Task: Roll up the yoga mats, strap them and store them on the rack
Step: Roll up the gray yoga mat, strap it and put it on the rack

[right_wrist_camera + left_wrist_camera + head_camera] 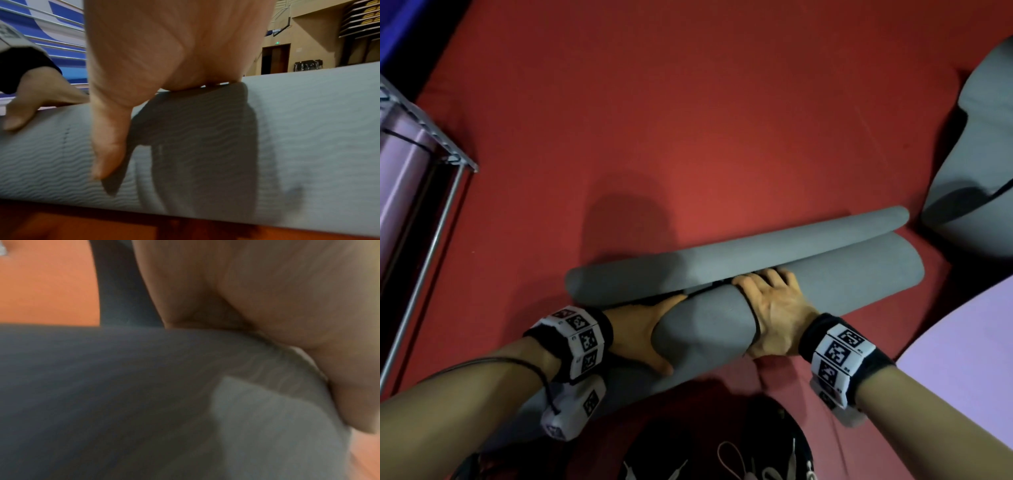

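A thick grey rolled mat (859, 274) lies slantwise on the red floor (688, 120), with a thinner grey roll (722, 253) lying against its far side. My left hand (640, 329) wraps the thick roll near its left part, thumb on the near side, fingers hidden behind. My right hand (774, 308) grips it just to the right, fingers curled over the far side. A thin dark line runs round the roll by that hand; I cannot tell if it is a strap. The right wrist view shows my right hand (164, 56) on the ribbed mat (308, 129). The left wrist view is blurred: palm (267, 305) against mat (102, 386).
A metal rack (448, 178) stands at the left and holds a purple rolled mat (400, 164) with a black strap. Another grey mat (979, 171) lies crumpled at the right. A flat purple mat (962, 342) is at the lower right. My shoes (722, 452) are at the bottom.
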`<state>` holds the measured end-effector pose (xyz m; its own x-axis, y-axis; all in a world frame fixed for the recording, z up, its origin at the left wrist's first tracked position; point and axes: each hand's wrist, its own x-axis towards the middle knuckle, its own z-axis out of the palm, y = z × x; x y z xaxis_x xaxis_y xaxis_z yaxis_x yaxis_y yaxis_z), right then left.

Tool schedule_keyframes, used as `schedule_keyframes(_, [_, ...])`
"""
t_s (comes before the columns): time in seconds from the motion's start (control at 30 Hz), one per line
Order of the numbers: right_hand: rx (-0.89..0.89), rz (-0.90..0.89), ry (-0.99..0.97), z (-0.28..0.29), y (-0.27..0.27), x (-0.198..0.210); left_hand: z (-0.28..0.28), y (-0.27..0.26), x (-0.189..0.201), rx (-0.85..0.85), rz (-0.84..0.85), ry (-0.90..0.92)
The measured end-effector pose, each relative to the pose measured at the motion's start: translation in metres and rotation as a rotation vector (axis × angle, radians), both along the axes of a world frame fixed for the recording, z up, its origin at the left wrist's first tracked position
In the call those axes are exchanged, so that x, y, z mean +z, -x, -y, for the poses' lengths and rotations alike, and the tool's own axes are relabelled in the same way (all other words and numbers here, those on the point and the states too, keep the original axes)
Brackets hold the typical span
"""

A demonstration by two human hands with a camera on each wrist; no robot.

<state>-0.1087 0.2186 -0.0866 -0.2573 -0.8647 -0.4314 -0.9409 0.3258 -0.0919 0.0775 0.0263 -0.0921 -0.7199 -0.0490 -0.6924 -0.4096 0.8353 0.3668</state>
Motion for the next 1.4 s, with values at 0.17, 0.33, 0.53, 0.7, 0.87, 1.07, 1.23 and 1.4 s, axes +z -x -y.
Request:
schedule_keyframes(0.17, [-0.042, 0.156, -0.059, 0.031, 0.02, 0.007, 0.025, 0.019, 0.015, 0.012, 0.022, -0.042])
schedule_keyframes(0.33, [-0.051, 0.193, -0.218, 0.063, 0.04, 0.02, 0.005, 0.037, 0.017, 0.041, 0.028, -0.019])
schedule_keyframes(0.53, [-0.092, 0.066, 0.031, 0.045, 0.032, 0.01, 0.013, 0.05, 0.004, 0.211, -0.007, -0.05])
schedule_keyframes(0.7, [-0.056, -0.045, 0.101, 0.035, 0.006, -0.004, 0.028, 0.056, 0.002, 0.291, -0.029, -0.182])
schedule_keyframes(0.87, [-0.025, -0.05, 0.121, 0.041, 0.003, -0.005, 0.034, 0.06, 0.01, 0.298, -0.096, -0.247])
schedule_keyframes(1.07, [0.058, -0.11, -0.076, 0.062, 0.014, 0.002, 0.04, 0.041, 0.002, 0.315, -0.287, -0.002])
schedule_keyframes(1.23, [0.051, -0.073, -0.009, 0.071, 0.024, -0.002, 0.03, 0.029, -0.003, 0.101, -0.206, 0.182])
schedule_keyframes(1.4, [0.059, -0.085, 0.01, 0.074, 0.03, -0.001, 0.036, 0.039, 0.003, 0.016, -0.12, 0.239])
